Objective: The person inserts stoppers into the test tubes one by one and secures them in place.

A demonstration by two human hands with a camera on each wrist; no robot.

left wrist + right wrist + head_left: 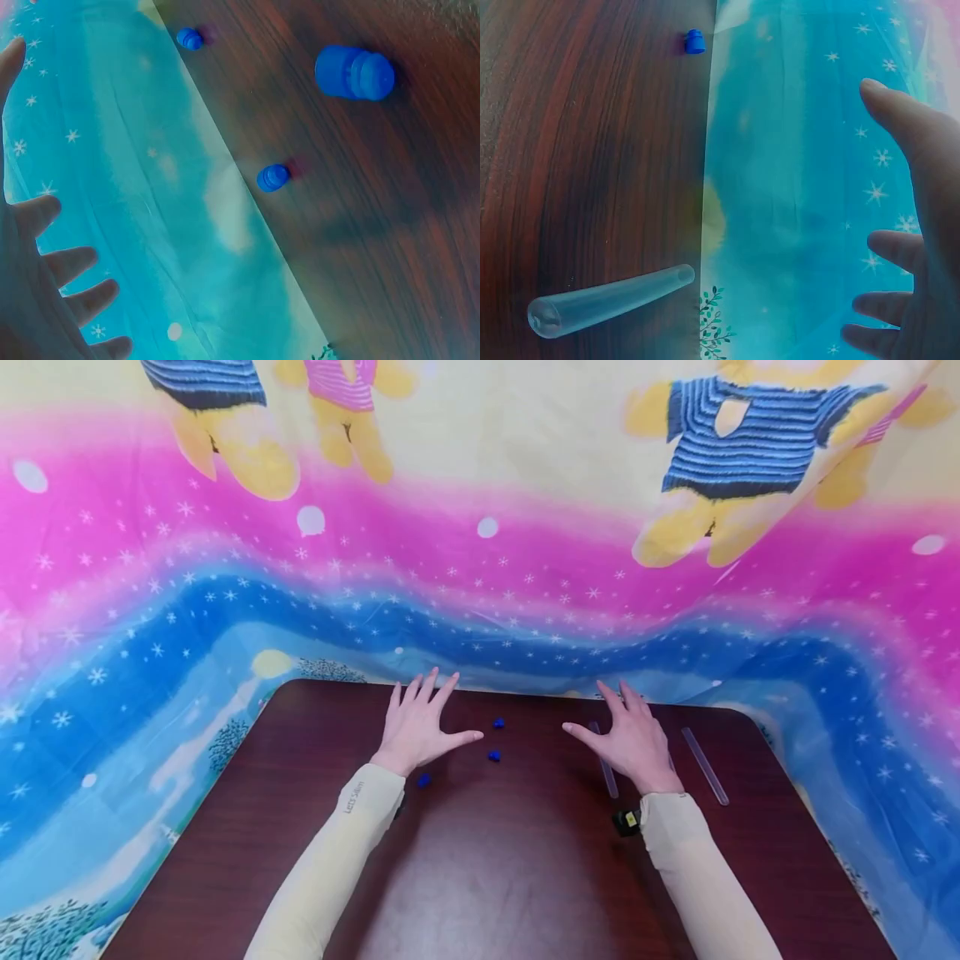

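Both hands are held over the far part of the table with fingers spread, and neither holds anything. My left hand (pixel 417 732) hovers near three small blue stoppers (pixel 494 756), which lie apart on the wood. In the left wrist view the nearest stopper (pixel 354 73) shows a ribbed, stepped shape on its side. My right hand (pixel 636 742) is above a clear plastic tube (pixel 609 777), hiding part of it. A second clear tube (pixel 705 767) lies to the right of that hand. One tube (pixel 607 301) and one blue stopper also appear in the right wrist view.
The dark reddish-brown table (pixel 495 868) has rounded far corners. A patterned cloth (pixel 480 585) with bears and snowflakes hangs behind it and round its sides. A small black device (pixel 626 822) is worn at the right wrist.
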